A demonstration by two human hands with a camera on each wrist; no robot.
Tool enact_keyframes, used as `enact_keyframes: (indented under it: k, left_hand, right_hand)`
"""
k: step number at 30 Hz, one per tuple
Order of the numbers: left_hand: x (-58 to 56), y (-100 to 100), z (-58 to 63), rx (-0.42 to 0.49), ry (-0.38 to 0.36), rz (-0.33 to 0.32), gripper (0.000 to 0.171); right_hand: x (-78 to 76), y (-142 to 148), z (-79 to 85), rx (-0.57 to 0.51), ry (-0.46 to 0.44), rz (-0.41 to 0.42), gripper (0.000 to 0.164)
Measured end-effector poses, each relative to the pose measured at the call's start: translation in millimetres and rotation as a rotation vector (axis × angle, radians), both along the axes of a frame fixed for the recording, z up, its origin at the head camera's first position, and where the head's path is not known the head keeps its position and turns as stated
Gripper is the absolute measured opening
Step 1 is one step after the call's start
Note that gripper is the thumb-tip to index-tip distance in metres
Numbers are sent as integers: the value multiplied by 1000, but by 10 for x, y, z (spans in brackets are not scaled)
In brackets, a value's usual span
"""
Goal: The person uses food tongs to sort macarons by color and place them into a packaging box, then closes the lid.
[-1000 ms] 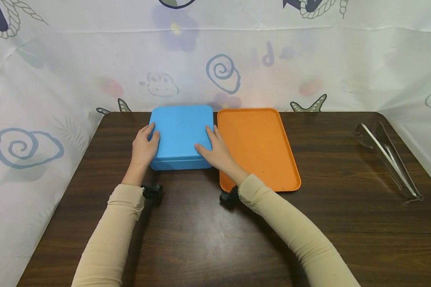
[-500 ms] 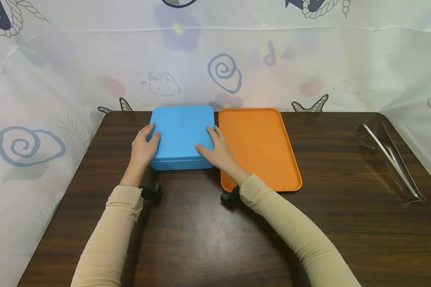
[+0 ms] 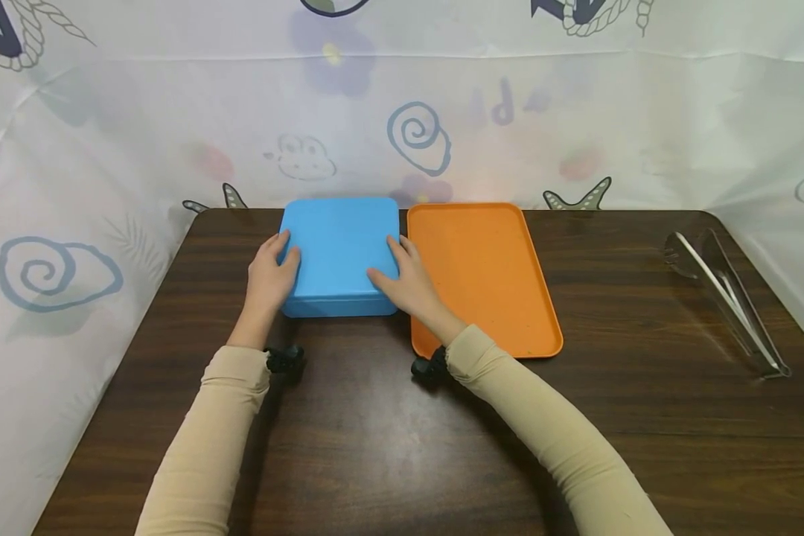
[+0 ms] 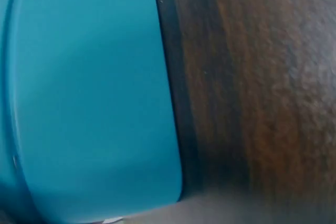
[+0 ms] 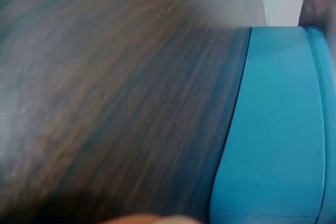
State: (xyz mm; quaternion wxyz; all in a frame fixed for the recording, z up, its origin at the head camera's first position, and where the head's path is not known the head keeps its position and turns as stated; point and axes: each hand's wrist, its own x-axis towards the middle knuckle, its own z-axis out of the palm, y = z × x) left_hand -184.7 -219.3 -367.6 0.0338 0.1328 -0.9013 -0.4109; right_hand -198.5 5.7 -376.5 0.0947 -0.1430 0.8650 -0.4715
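A blue lidded box (image 3: 342, 249) sits on the dark wooden table near its back edge in the head view. My left hand (image 3: 270, 275) grips its left side, thumb over the top edge and fingers along the side wall. On the opposite side my right hand (image 3: 412, 286) holds the box the same way, its thumb on the lid. The left wrist view is largely filled by the wall of the blue box (image 4: 100, 98), with the lid seam at far left. In the right wrist view the box wall (image 5: 273, 124) stands at the right. Whatever the box contains is hidden.
An orange tray (image 3: 482, 275) lies flat just right of the box, partly under my right forearm. Metal tongs (image 3: 730, 305) rest at the table's right side. A printed white cloth (image 3: 496, 156) hangs behind the wooden table (image 3: 355, 447).
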Motion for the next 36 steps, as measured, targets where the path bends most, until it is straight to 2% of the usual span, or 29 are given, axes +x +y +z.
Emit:
enact_keyframes:
  k: [10,18,24,31,36]
  left_hand:
    - [-29,37,-13,-94,22,22,54]
    - [-75,63,-11,-224,-45,-8,57]
    - [-120,65,-18,-286,-65,-14,57]
    - [-133,58,-11,-309,-67,-6,57]
    - [-146,60,-13,-325,-70,-20,58]
  right_hand:
    - [-21,-38,-3,19,18,-40,66]
    - [-91,-86,28,136,-17,10,66]
    - [-124,-114,54,205,-24,1,68]
    - [-135,-135,63,249,-22,2,69]
    - [-147,-143,42,269,0,34,70]
